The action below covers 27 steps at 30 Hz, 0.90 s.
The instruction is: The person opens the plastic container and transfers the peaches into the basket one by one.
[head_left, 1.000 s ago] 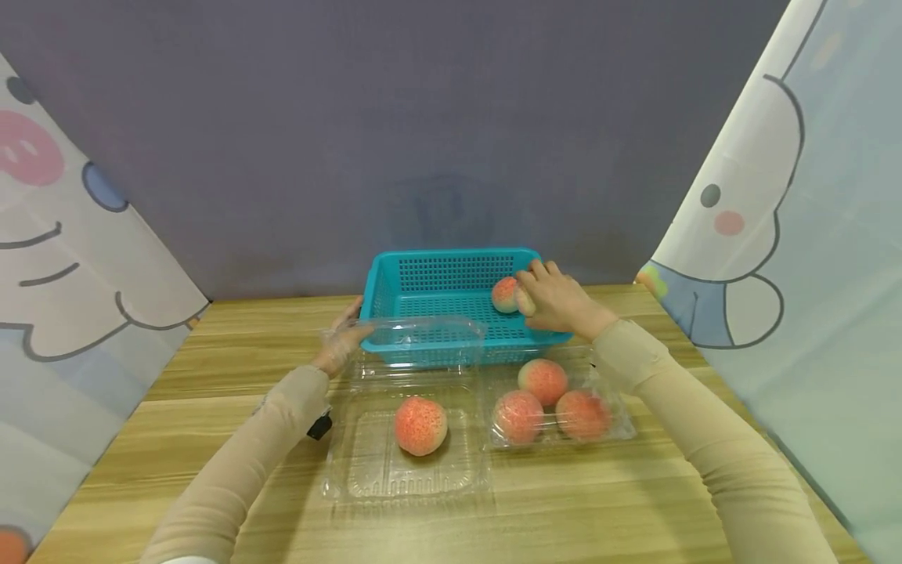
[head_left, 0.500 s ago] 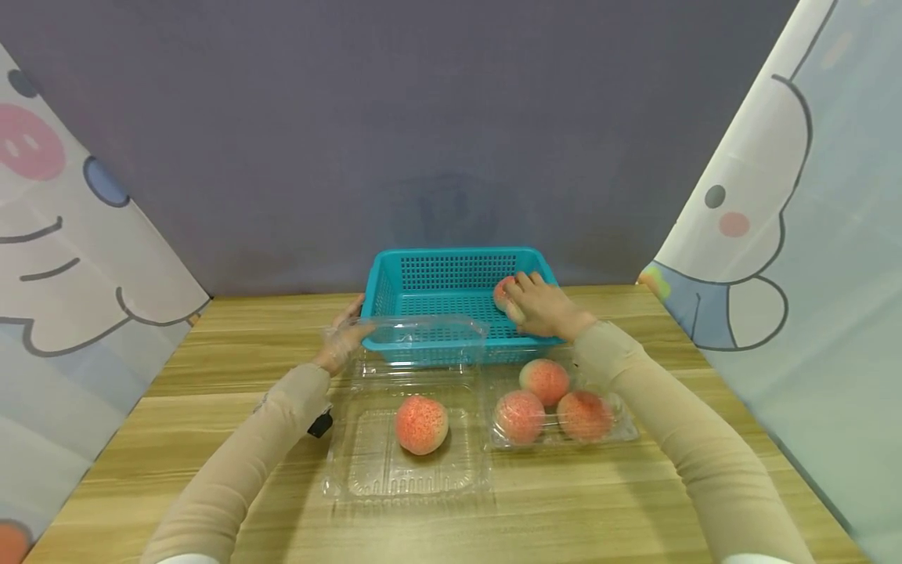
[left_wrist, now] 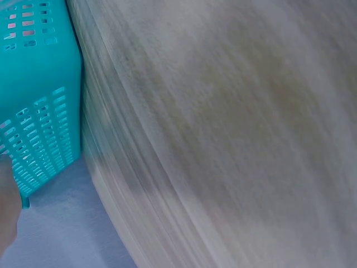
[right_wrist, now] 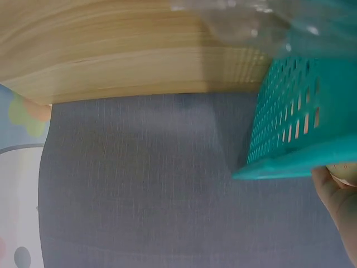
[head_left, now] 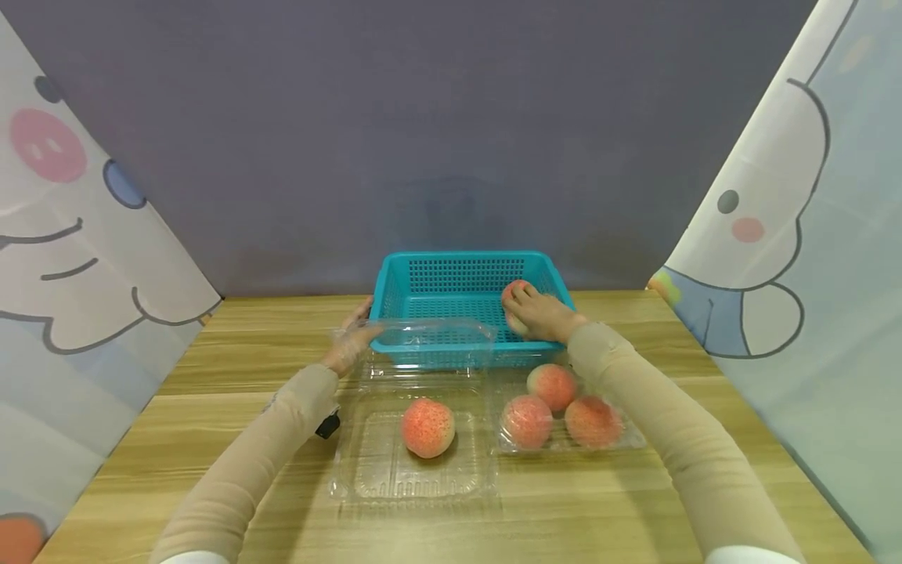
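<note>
In the head view, my left hand [head_left: 352, 345] is at the near-left corner of a turquoise plastic basket [head_left: 461, 346], fingers along the outer side and thumb over the front rim. Inside the basket's right side, my right hand [head_left: 546, 315] grips a peach, largely covered by the fingers; a bit of this pale peach [right_wrist: 343, 172] shows in the right wrist view. Another peach [head_left: 517, 287] lies just beyond the fingertips. A clear clamshell box [head_left: 380, 478] stands open before the basket, its raised lid partly in front of my left hand. One peach [head_left: 427, 428] sits in it.
A second clear box [head_left: 564, 448] at right holds three peaches [head_left: 593, 421], partly beside my right sleeve. A small black object [head_left: 328, 425] lies by my left forearm. The wooden table [head_left: 282, 337] ends at a grey backdrop, with printed cloths on both sides.
My right hand has moved left and lower into the basket with its peach, near the other peach. The left hand stays at the basket; the view has shifted slightly.
</note>
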Motion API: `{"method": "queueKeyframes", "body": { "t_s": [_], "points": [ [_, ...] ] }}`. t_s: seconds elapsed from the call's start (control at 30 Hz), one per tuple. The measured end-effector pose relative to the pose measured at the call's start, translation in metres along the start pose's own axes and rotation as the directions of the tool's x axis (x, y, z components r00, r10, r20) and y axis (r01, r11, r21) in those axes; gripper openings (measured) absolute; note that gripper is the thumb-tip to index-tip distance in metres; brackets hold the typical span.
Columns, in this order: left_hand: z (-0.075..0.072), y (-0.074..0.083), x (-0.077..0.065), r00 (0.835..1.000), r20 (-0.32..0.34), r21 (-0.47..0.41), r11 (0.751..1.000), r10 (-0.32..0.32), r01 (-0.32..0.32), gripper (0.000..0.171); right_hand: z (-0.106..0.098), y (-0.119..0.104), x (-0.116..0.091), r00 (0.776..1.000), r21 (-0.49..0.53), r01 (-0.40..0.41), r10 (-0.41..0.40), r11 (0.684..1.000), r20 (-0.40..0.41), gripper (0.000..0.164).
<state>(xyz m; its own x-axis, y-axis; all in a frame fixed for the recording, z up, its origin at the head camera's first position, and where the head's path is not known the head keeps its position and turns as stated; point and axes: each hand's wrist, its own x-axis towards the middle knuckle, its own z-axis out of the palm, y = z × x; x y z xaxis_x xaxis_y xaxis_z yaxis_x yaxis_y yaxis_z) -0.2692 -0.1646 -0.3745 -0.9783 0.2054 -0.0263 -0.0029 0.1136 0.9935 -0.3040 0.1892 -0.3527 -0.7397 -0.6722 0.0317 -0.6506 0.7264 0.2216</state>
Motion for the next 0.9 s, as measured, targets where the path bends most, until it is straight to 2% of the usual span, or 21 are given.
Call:
{"method": "queueKeyframes", "body": {
  "t_s": [0.3, 0.43, 0.67, 0.77, 0.9],
  "points": [
    [0.000, -0.002, 0.002, 1.000, 0.004, 0.019, 1.000, 0.021, -0.022, 0.078, 0.008, -0.001, 0.001, 0.999, -0.063, 0.032, -0.031, 0.997, 0.015, 0.035],
    [0.001, -0.001, 0.001, 1.000, -0.001, 0.013, 1.000, 0.013, -0.013, 0.078, 0.010, -0.001, 0.000, 0.998, -0.065, 0.026, -0.022, 0.998, 0.056, 0.039],
    [0.002, -0.001, 0.001, 1.000, -0.006, 0.010, 1.000, 0.014, -0.014, 0.077, 0.015, 0.002, 0.000, 0.985, -0.040, -0.035, 0.041, 0.999, 0.167, 0.051],
    [0.002, -0.001, 0.002, 1.000, -0.012, 0.001, 1.000, 0.013, -0.013, 0.076, 0.017, 0.002, 0.002, 0.985, -0.040, -0.029, 0.036, 0.999, 0.171, 0.051],
    [0.003, -0.002, 0.002, 1.000, -0.011, -0.017, 0.999, 0.029, -0.029, 0.075, 0.023, 0.006, 0.003, 0.988, 0.010, -0.035, 0.033, 0.999, 0.152, 0.051]
  ]
}}
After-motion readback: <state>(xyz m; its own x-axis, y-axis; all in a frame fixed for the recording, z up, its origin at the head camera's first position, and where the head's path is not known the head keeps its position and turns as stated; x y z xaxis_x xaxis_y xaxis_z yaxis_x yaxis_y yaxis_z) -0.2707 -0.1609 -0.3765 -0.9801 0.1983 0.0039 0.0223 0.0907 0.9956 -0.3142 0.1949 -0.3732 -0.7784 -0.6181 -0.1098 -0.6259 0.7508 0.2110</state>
